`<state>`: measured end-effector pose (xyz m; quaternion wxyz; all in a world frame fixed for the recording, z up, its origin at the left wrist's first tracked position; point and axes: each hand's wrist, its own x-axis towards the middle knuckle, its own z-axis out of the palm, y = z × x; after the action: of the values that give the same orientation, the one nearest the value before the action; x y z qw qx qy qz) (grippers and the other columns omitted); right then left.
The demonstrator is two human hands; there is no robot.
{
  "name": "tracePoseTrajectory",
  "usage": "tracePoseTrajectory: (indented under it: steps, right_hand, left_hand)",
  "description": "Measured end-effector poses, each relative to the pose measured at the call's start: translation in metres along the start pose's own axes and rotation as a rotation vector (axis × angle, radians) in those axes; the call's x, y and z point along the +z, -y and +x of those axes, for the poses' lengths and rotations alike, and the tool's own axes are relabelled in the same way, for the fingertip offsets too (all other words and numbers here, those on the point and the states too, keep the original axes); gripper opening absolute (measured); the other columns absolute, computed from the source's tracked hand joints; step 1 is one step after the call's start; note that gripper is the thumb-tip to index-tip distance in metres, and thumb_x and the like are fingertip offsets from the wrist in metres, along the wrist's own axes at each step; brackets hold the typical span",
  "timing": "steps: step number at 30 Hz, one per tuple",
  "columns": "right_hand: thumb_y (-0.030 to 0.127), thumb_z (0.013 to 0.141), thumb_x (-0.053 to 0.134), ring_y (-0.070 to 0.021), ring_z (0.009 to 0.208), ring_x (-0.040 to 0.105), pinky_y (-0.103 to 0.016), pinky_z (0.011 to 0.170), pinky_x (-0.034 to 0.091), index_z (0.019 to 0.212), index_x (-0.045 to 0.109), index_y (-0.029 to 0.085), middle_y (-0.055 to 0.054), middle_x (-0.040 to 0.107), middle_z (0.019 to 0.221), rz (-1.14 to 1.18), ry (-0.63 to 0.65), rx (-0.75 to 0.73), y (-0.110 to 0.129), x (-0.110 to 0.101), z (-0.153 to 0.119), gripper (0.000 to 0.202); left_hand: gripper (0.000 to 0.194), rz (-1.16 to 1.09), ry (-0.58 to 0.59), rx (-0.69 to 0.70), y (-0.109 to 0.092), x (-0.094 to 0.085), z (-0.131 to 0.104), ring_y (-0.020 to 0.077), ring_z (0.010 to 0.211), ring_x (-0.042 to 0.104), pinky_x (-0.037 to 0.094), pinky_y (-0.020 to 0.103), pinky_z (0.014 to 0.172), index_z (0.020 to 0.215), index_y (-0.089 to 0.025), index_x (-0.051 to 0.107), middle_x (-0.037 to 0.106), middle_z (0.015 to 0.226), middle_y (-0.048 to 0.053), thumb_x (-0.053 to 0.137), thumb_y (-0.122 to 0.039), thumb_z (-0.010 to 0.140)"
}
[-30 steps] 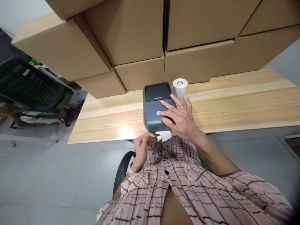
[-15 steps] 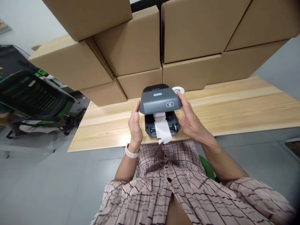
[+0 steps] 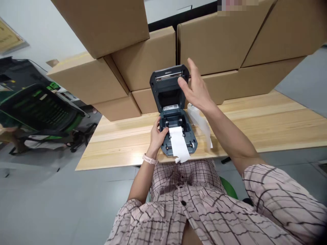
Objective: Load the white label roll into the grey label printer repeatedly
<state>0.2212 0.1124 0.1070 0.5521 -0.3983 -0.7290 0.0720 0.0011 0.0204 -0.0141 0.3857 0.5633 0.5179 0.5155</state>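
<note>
A dark grey label printer (image 3: pixel 190 136) stands on the wooden table with its lid (image 3: pixel 170 89) raised upright. White paper (image 3: pixel 179 144) lies across the printer's base and hangs over its front edge. My left hand (image 3: pixel 156 137) grips the left side of the base, thumb over the rim. At the lid's upper right corner is my right hand (image 3: pixel 198 88), fingers apart, the thumb near the roller; whether it presses on the lid is hard to tell. A roll of white strip (image 3: pixel 199 119) lies right of the printer, its loose end trailing forward.
Cardboard boxes (image 3: pixel 204 41) are stacked along the back of the wooden table (image 3: pixel 107 149). A black and green office chair (image 3: pixel 43 109) stands at the far left, with part of a person beside it.
The printer's lid has swung up and back, showing its inside. My right hand has risen with it, while my left hand has come onto the base. More of the white strip on the right shows.
</note>
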Motion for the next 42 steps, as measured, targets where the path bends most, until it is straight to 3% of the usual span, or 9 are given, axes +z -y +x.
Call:
tracePoseTrajectory:
  steps: [3,8,15,21,25,29,34,38,42]
  right_hand:
    - [0.051,0.108,0.048,-0.0323,0.132,0.067,-0.052,0.118,0.049,0.134,0.066,0.025,-0.014,0.071,0.142,-0.041,0.084,-0.036,0.018,-0.008,-0.028,0.041]
    - [0.035,0.108,0.039,-0.0276,0.1,0.072,-0.045,0.1,0.052,0.106,0.065,0.022,-0.011,0.078,0.105,-0.081,0.993,-0.043,0.023,0.002,-0.061,0.03]
    - [0.033,0.104,0.051,-0.0262,0.092,0.069,-0.039,0.09,0.051,0.121,0.065,0.021,-0.009,0.078,0.1,-0.064,1.212,-0.078,0.007,0.021,-0.053,0.026]
    - [0.049,0.099,0.069,-0.0242,0.11,0.071,-0.038,0.092,0.056,0.148,0.058,0.022,-0.011,0.076,0.124,0.491,1.16,0.029,-0.003,-0.023,-0.055,0.057]
    - [0.051,0.086,0.086,-0.025,0.098,0.075,-0.043,0.087,0.061,0.133,0.069,0.04,-0.004,0.077,0.109,0.754,0.749,0.15,-0.025,-0.099,-0.094,0.051]
    - [0.05,0.079,0.091,-0.03,0.1,0.076,-0.052,0.094,0.062,0.117,0.076,0.05,-0.006,0.075,0.109,0.595,0.391,0.429,-0.065,-0.16,-0.147,0.04]
    - [0.048,0.076,0.093,-0.0328,0.111,0.077,-0.054,0.096,0.064,0.112,0.074,0.041,-0.009,0.078,0.123,0.553,0.368,0.751,-0.105,-0.139,-0.169,0.041]
    - [0.049,0.07,0.098,-0.0299,0.112,0.078,-0.053,0.099,0.066,0.115,0.071,0.033,-0.007,0.081,0.123,0.602,0.461,0.816,-0.12,-0.101,-0.169,0.055]
    - [0.047,0.074,0.096,-0.0326,0.138,0.069,-0.053,0.112,0.062,0.146,0.063,0.036,-0.01,0.069,0.152,0.601,0.546,0.806,-0.13,-0.11,-0.165,0.08]
  left_hand:
    - [0.072,0.036,-0.019,-0.021,-0.002,0.0,-0.002,0.0319,0.135,0.068,0.054,0.051,0.117,0.153,-0.016,0.058,0.068,0.152,0.019,0.073,-0.024,0.083]
    - [0.069,0.094,-0.061,-0.029,0.001,0.001,0.001,0.0322,0.13,0.07,0.055,0.05,0.114,0.149,-0.018,0.062,0.07,0.15,0.016,0.073,-0.022,0.082]
    - [0.076,0.054,0.035,0.095,0.009,-0.006,0.001,0.0303,0.143,0.064,0.05,0.05,0.122,0.161,-0.025,0.05,0.063,0.161,0.012,0.064,-0.016,0.087]
    - [0.073,0.069,0.045,0.14,0.01,-0.01,-0.001,0.0282,0.141,0.066,0.05,0.049,0.122,0.161,-0.027,0.051,0.066,0.157,0.01,0.058,-0.012,0.089]
    - [0.067,0.116,0.004,0.126,0.008,-0.007,-0.005,0.0259,0.13,0.071,0.054,0.048,0.117,0.154,-0.025,0.059,0.073,0.146,0.009,0.056,-0.009,0.089]
    - [0.063,0.155,-0.016,0.105,0.006,-0.005,-0.008,0.0265,0.124,0.073,0.056,0.049,0.114,0.151,-0.023,0.063,0.075,0.141,0.009,0.056,-0.01,0.09]
    - [0.068,0.127,-0.009,0.131,0.008,-0.005,-0.007,0.0285,0.134,0.069,0.051,0.053,0.121,0.157,-0.027,0.056,0.069,0.152,0.01,0.057,-0.011,0.091]
    - [0.072,0.088,0.021,0.148,0.013,-0.004,-0.006,0.0293,0.143,0.064,0.046,0.056,0.127,0.163,-0.029,0.048,0.062,0.162,0.01,0.058,-0.016,0.093]
    - [0.074,0.084,0.019,0.142,0.013,-0.005,-0.006,0.0298,0.148,0.061,0.043,0.055,0.129,0.164,-0.028,0.046,0.059,0.166,0.011,0.057,-0.017,0.092]
